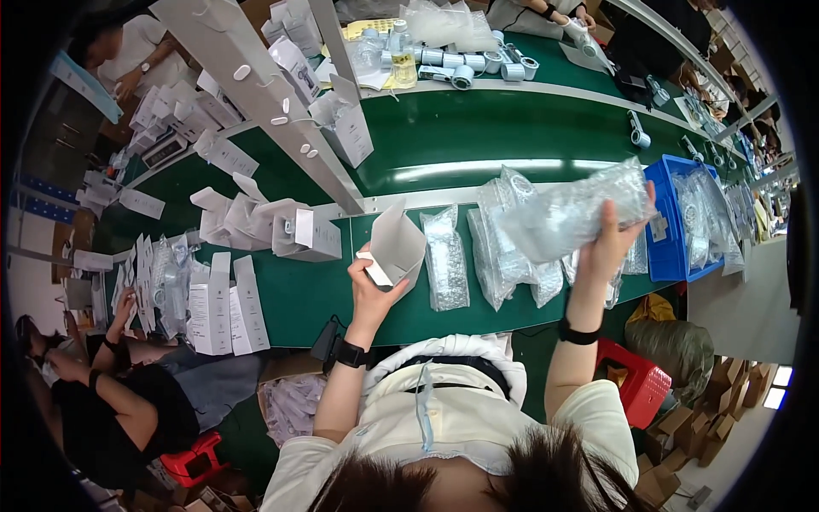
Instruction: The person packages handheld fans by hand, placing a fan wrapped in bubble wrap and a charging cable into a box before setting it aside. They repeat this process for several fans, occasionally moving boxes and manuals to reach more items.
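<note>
My left hand (373, 290) is closed around an open white cardboard box (399, 243), its tall flap standing up and its inside showing. Raised over the right part of the table, my right hand (607, 247) grips a bubble-wrapped package (580, 212); the clear wrap blurs whatever is inside. Between the hands, another bubble-wrapped package (445, 260) lies on the green table. Beside it sits a pile of similar wrapped packages (495, 247), partly hidden under the raised one.
A blue bin (682, 218) with wrapped items stands at the right. Open white boxes (307, 232) and flat white cartons (209, 307) are on the left. A metal post (281, 111) rises beyond them. Light-blue devices (461, 72) lie on the far bench. A co-worker (111, 392) sits at left.
</note>
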### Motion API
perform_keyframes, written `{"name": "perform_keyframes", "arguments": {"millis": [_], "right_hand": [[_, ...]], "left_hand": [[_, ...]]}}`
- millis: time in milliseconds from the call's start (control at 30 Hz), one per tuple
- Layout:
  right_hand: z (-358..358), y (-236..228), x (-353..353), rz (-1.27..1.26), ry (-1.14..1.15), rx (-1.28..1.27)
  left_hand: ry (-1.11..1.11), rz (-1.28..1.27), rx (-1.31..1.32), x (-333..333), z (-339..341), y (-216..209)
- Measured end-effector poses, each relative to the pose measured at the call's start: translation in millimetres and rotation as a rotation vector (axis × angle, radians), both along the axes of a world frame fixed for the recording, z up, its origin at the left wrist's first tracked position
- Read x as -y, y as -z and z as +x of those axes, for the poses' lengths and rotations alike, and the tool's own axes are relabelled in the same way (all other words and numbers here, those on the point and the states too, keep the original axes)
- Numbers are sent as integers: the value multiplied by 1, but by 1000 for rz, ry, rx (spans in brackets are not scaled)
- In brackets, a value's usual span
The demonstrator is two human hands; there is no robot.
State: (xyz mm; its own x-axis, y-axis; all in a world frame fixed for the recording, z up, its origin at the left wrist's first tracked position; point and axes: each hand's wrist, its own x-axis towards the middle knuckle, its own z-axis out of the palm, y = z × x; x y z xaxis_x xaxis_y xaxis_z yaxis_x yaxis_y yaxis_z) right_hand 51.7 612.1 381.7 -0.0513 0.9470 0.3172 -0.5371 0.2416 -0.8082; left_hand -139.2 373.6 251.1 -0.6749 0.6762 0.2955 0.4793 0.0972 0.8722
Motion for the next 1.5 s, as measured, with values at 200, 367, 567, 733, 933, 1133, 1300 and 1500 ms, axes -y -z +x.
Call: {"name": "perform_keyframes", "arguments": {"millis": [200,367,567,733,933,1133,1300,1500], "right_hand": [[-136,31,100,38,136,394],[-167,76,130,507,27,589],[-166,88,121,565,-310,745],[-126,96,126,741,-394,797],[-27,107,-8,538,364,1096],[114,238,-113,121,291,1942],[118,204,-98,200,373,1769],[5,59,35,110,-97,420]], "left_hand": [[-110,-19,2,-14,6,-1],[-208,-49,-59,-8,12,25],[-173,88,-136,-10,15,13],[-216,90,65,-3,-3,8],[-30,2,34,57,-9,17],[-152,-116,-94,51,4,-31],[-224,-231,-123,37,9,-51],[-271,-250,17,26,0,-63]]}}
